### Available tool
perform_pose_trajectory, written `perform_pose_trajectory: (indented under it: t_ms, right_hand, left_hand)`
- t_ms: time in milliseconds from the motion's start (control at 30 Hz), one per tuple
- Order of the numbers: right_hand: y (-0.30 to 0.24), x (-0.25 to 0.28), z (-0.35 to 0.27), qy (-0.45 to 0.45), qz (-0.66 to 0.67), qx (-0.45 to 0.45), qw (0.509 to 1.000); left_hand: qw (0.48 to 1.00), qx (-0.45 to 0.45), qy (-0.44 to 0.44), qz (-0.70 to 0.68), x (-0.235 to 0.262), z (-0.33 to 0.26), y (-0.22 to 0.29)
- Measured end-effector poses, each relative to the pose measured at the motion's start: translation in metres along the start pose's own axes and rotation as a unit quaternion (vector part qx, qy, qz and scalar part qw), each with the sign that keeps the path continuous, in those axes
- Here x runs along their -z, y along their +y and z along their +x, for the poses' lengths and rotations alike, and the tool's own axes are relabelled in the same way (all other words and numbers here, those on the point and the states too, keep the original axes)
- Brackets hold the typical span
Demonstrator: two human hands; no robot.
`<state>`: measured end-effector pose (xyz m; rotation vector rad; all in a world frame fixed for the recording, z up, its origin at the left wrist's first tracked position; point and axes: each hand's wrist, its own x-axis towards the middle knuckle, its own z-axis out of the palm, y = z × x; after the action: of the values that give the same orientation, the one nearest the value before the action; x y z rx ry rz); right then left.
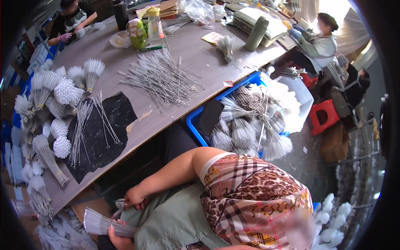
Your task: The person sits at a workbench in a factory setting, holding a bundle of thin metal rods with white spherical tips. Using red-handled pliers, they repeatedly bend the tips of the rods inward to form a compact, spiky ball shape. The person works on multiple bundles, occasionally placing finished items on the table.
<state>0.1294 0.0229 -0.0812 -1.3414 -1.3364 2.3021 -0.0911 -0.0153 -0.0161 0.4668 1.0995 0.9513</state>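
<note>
My left hand [118,238] is closed round a bundle of thin wire-handled brushes [102,223], low in front of my green apron [171,216]. The bundle fans out toward the upper left. Just above it, my right hand [135,197] has its fingers curled in, with a small light-grey thing [120,203] at the fingertips. What that thing is I cannot make out. On the table [141,121] beyond, several loose brushes [81,129] lie on a black mat [114,112]. A larger heap of loose wire brushes [162,79] spreads farther back.
Tied brush bundles [50,156] crowd the table's left end. A blue crate [193,125] full of bundles stands along the near edge, a dark phone [209,116] on it. Bottles [154,25] stand at the back. Co-workers [325,41] sit far right and far left; a red stool [323,116] is right.
</note>
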Motion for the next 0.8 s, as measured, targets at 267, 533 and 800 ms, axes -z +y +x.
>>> perform_pose_trajectory:
  t_ms: [267, 533, 800]
  right_hand:
    - [-0.007, -0.017, 0.022, 0.004, 0.192, 0.085, 0.978]
    - [0.001, -0.052, 0.03, -0.174, 0.251, 0.062, 0.95]
    - [0.012, -0.047, 0.082, -0.207, 0.272, 0.03, 0.939]
  left_hand:
    - [1.0, -0.008, -0.005, 0.024, 0.006, -0.003, 0.001]
    - [0.99, -0.033, -0.108, 0.079, -0.012, -0.018, 0.011]
    - [0.958, -0.033, -0.264, 0.103, -0.065, 0.017, 0.028]
